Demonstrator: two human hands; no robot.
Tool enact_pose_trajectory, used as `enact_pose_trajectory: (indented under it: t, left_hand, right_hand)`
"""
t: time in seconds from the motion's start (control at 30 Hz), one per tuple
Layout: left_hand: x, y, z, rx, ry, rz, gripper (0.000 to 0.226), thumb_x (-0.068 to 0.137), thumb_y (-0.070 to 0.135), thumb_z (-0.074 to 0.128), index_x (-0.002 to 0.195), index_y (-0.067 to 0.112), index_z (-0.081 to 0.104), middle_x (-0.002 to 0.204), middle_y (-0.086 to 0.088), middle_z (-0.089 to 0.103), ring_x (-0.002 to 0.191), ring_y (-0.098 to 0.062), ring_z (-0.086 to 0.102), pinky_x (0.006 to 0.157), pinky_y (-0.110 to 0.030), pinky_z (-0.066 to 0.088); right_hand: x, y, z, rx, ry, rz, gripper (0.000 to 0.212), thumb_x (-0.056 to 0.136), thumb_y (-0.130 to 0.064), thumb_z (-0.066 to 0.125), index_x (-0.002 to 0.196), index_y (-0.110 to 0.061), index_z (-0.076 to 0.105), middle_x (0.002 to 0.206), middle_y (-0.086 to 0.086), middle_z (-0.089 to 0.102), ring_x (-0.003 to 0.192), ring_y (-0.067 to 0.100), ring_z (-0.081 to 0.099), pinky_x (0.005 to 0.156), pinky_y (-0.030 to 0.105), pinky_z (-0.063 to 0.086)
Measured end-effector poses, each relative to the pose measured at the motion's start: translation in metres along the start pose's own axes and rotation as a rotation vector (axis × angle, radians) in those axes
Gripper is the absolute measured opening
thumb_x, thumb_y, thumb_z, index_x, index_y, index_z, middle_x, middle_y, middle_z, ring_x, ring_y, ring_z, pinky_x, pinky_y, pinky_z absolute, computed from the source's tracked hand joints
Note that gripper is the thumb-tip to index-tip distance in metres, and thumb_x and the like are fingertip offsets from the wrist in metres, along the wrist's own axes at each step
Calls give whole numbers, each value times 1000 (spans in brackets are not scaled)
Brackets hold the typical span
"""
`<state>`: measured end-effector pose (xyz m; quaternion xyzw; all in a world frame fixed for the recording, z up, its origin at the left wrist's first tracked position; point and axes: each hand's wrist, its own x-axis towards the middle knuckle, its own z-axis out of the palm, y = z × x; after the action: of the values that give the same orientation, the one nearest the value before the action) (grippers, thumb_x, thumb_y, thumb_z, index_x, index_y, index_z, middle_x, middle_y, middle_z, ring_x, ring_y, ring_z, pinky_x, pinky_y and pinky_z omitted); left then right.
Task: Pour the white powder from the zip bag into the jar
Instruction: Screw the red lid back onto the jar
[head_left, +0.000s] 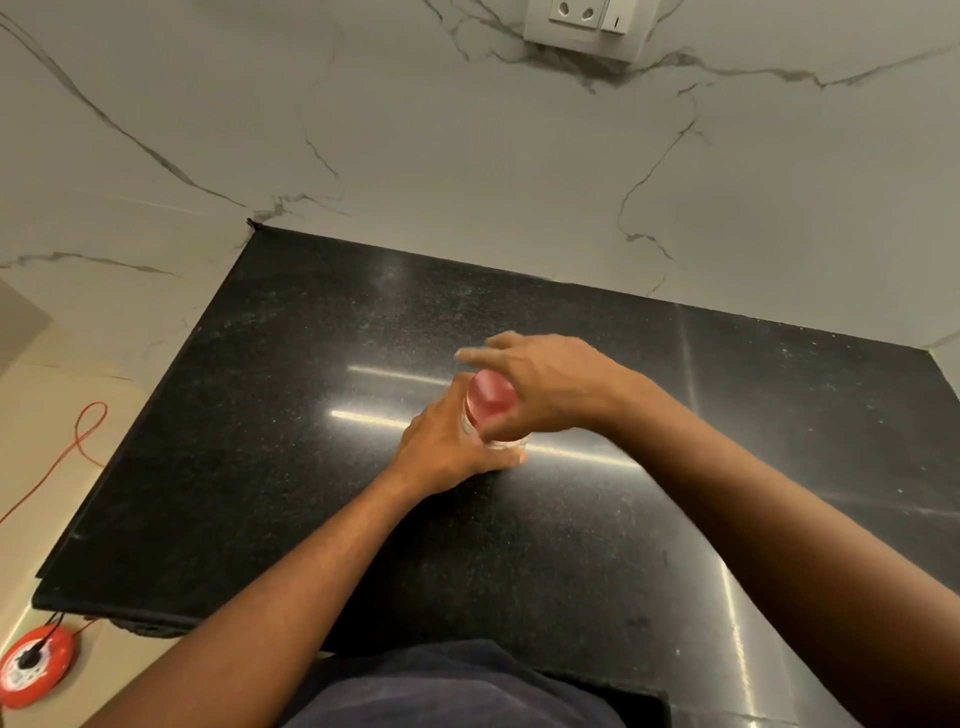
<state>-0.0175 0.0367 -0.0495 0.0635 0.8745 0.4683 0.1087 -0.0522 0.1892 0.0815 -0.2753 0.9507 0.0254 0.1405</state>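
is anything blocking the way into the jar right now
Yes: the red lid sits on the small clear jar, under the right hand. The left hand grips the jar's side. No zip bag is in view.

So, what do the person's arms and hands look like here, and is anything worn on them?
Both arms are bare from where they enter the view to the hands: no sleeves show. The left hand and the right hand carry no gloves, and no watch, bracelet or ring is visible. The fingers are partly blurred. A dark blue garment covers the body below.
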Motion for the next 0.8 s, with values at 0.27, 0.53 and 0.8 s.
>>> enact_pose_trajectory:
  t: [0.27,0.53,0.8]
  left_hand:
    - [-3,3,1,13,38,2,89,48,79,89,119,73,36,103,34,67,96,6,66,77,-28,57]
    - [0,3,3,47,20,0,95,48,74,91,130,48,48,103,22,72,100,-5,73,80,-30,60]
    - [-4,8,0,26,29,-24,93,50,74,90,127,56,41,115,20,70,103,-11,70,85,-39,60]
  right_hand:
    - [4,-13,7,-90,88,322,71,90,-83,42,71,-16,57,69,2,60,68,24,64,60,34,54]
    - [-16,-2,8,94,-7,-161,74,75,-38,77,145,-44,53,143,-6,59,113,18,67,82,36,59]
    - [-6,0,36,-29,210,273,68,102,-72,28,106,-17,68,93,8,71,83,29,69,64,36,53]
